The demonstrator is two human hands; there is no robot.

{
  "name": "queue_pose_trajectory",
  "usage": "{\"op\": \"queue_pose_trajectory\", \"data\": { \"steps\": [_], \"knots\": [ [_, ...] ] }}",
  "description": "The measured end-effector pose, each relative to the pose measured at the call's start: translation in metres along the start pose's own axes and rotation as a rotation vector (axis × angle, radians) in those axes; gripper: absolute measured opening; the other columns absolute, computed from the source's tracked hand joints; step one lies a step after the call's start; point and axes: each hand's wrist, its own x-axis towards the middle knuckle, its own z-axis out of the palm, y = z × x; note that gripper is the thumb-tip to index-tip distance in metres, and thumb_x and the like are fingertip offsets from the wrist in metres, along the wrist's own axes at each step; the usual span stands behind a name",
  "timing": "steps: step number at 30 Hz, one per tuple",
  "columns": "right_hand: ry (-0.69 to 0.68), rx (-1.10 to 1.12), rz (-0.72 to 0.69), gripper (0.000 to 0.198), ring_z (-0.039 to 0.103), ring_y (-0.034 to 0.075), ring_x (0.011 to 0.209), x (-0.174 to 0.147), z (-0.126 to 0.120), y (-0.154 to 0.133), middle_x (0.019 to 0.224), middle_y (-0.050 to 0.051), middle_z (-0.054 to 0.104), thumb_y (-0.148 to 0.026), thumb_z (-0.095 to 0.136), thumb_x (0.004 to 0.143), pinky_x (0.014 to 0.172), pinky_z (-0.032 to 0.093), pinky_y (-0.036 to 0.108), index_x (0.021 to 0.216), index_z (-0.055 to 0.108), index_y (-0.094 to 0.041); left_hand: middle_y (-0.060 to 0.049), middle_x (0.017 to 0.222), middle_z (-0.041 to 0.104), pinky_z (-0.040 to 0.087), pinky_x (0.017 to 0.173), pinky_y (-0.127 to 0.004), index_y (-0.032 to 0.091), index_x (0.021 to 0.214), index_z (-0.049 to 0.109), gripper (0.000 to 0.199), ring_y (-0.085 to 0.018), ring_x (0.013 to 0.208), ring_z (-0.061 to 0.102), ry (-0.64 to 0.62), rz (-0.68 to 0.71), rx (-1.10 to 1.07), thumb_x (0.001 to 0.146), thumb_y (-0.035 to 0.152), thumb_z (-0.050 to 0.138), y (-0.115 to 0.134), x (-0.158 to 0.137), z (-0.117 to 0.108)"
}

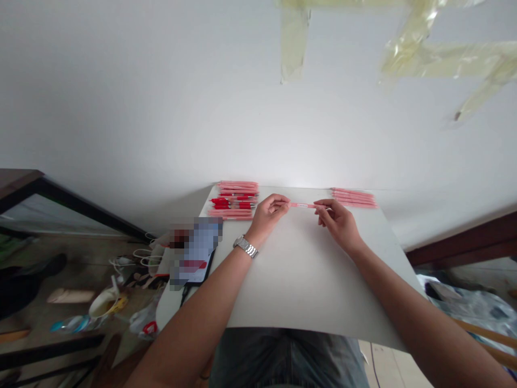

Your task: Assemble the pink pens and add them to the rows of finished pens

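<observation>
Pink slim plastic pen [304,205] is pinched at both ends by left hand [270,214] and right hand [337,222] fingers above white tabletop [299,280].

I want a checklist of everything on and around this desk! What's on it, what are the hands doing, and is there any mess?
Surface: white board across the person's lap, mostly bare.
Job's things: one pink pen held level between both hands; pile of pink and red pens at the far left corner; smaller row of pink pens at the far right corner.
Clutter: a blurred-out dark tablet at the board's left edge; cup and small items on the floor to the left.
Hands: left hand pinches one end of the pen, right hand the other; wristwatch on the left wrist.
Cables: white cords on the floor to the left.
Surroundings: white wall with strips of yellowed tape.
</observation>
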Motion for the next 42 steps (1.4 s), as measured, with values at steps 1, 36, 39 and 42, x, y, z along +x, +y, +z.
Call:
{"op": "queue_pose_trajectory", "data": {
  "steps": [1,36,39,42],
  "knots": [
    [-0.001,0.01,0.004,0.045,0.065,0.015,0.065,0.0,0.0,0.0,0.086,0.004,0.071,-0.062,0.065,0.093,0.06,0.053,0.029,0.114,0.069,-0.022,-0.006,0.101,0.07,0.051,0.083,-0.028,0.018,0.102,0.07,0.027,-0.016,0.091,0.065,0.004,0.004,0.002,0.087,0.04,0.076,0.0,0.0,0.0],
    [-0.115,0.171,-0.019,0.054,0.061,0.015,0.067,-0.002,0.004,-0.013,0.076,-0.001,0.062,-0.053,0.063,0.096,0.067,0.053,0.032,0.139,0.058,-0.02,-0.007,0.097,0.073,0.052,0.086,-0.033,0.019,0.103,0.068,0.03,-0.017,0.086,0.069,-0.409,-0.091,0.054,0.089,0.046,0.073,0.022,-0.015,0.018],
    [-0.107,0.19,-0.012,0.056,0.062,0.016,0.066,-0.002,0.005,-0.012,0.075,-0.002,0.063,-0.052,0.065,0.095,0.066,0.053,0.032,0.141,0.054,-0.021,-0.008,0.097,0.074,0.052,0.09,-0.037,0.019,0.1,0.066,0.029,-0.019,0.089,0.071,-0.423,-0.102,0.041,0.088,0.044,0.076,0.02,-0.015,0.02],
    [-0.078,0.217,-0.009,0.055,0.063,0.016,0.065,-0.001,0.007,-0.01,0.074,-0.003,0.064,-0.052,0.068,0.093,0.064,0.053,0.032,0.136,0.051,-0.023,-0.008,0.1,0.073,0.053,0.09,-0.036,0.019,0.097,0.065,0.029,-0.02,0.093,0.071,-0.396,-0.096,0.044,0.086,0.042,0.078,0.014,-0.015,0.02]
  ]
}}
